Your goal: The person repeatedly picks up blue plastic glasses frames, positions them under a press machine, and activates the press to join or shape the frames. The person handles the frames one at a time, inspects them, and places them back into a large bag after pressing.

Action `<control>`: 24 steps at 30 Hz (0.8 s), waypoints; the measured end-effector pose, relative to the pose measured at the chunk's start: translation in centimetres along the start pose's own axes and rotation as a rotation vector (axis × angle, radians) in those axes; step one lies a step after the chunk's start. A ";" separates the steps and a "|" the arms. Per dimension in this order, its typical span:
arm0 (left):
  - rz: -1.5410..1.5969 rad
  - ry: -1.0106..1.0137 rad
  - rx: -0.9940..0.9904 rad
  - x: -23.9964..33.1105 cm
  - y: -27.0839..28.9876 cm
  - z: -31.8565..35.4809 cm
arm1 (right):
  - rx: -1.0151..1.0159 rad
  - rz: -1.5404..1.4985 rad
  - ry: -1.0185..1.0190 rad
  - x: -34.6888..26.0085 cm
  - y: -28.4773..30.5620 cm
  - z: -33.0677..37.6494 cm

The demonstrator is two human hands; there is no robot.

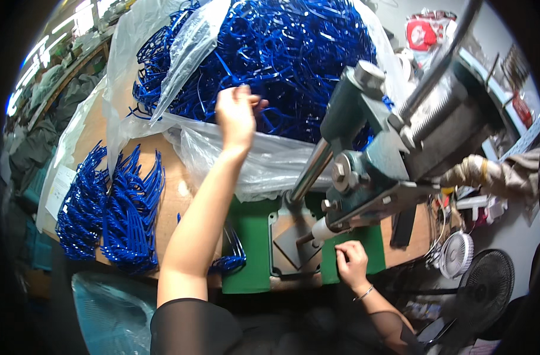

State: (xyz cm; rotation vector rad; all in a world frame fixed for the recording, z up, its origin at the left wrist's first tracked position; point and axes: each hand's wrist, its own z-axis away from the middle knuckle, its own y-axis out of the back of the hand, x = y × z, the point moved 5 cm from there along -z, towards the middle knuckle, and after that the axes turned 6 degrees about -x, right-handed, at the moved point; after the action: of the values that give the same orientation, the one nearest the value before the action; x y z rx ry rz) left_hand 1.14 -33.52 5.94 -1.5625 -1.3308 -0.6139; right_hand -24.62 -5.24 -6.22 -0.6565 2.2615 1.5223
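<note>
My left hand (237,115) reaches out at the near edge of a big heap of shiny dark-blue strips (293,50). Its fingers are closed in a pinch, and a blue strip (225,66) runs up from the fingertips into the heap. My right hand (353,261) rests low over the green mat (246,222), right of the base plate of a green bench press (296,245). Its fingers are curled in, and whatever they may hold is hidden. The press's pale round tip (323,229) hangs over the plate, just left of that hand.
Clear plastic sheeting (252,160) wraps the heap. Bundles of blue strips (131,219) lie at the table's left, and a small bunch (228,262) sits by the mat's front edge. A teal basket (107,310) stands below left. Fans (488,284) stand at right.
</note>
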 end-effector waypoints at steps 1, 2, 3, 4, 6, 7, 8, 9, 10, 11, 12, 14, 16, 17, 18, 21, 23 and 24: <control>0.062 -0.012 0.028 0.4 1.5 0.5 | -0.001 0.017 0.016 0.0 -0.1 -0.1; 0.034 0.007 -0.015 1.4 2.8 1.2 | -0.012 0.003 -0.003 -0.5 -0.2 -0.4; 0.009 0.025 -0.050 2.6 3.9 1.9 | -0.027 -0.008 -0.015 -0.9 -0.2 -0.5; -0.165 0.019 -0.091 3.6 4.1 2.6 | -0.031 -0.019 -0.007 -0.9 -0.1 -0.4; -0.591 -0.140 -0.141 6.6 3.6 4.2 | -0.030 -0.032 0.014 -0.6 0.0 -0.3; -0.791 -0.268 -0.129 8.3 3.2 5.4 | -0.033 -0.041 0.027 -0.6 0.1 -0.3; -0.805 -0.313 -0.155 9.7 3.1 6.7 | -0.058 -0.056 0.029 -0.4 0.0 -0.2; -0.818 -0.357 -0.183 11.1 2.9 8.0 | -0.082 -0.071 0.029 -0.2 0.0 -0.2; -0.848 -0.480 -0.219 12.3 2.5 9.0 | -0.100 -0.070 0.015 -0.1 0.3 -0.1; -0.828 -0.503 -0.295 13.1 2.1 10.0 | -0.129 -0.071 -0.005 0.2 0.5 0.0; -0.805 -0.532 -0.372 13.9 1.8 10.9 | -0.131 -0.018 0.043 0.2 0.6 -0.3; -0.939 -0.590 -0.384 15.0 1.6 12.0 | -0.237 0.119 0.098 -1.4 0.1 -1.2; -1.000 -0.286 -0.386 15.0 1.7 13.1 | -0.325 0.286 0.142 -2.3 -0.7 -0.9; -0.992 -0.192 -0.404 14.5 2.2 13.5 | -0.355 0.374 0.146 -2.3 -0.6 -0.2; -1.201 -0.292 -0.395 14.6 3.1 13.8 | -0.343 0.364 0.171 -2.0 -0.4 0.3; -1.288 -0.043 -0.455 14.9 7.3 14.3 | -0.271 0.118 0.103 -1.5 1.5 0.8; -0.739 0.333 -0.612 13.9 8.9 15.2 | -0.171 0.126 0.052 -0.9 3.7 -0.5; -0.609 0.366 -0.510 13.4 8.9 16.1 | -0.160 0.097 -0.030 0.3 4.3 -0.9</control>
State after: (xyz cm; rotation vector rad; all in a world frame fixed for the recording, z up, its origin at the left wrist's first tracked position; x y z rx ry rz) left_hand 9.99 -12.62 7.57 -1.3095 -1.4229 -1.6404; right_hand -27.24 -4.75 -2.65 -0.5701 2.1947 1.7619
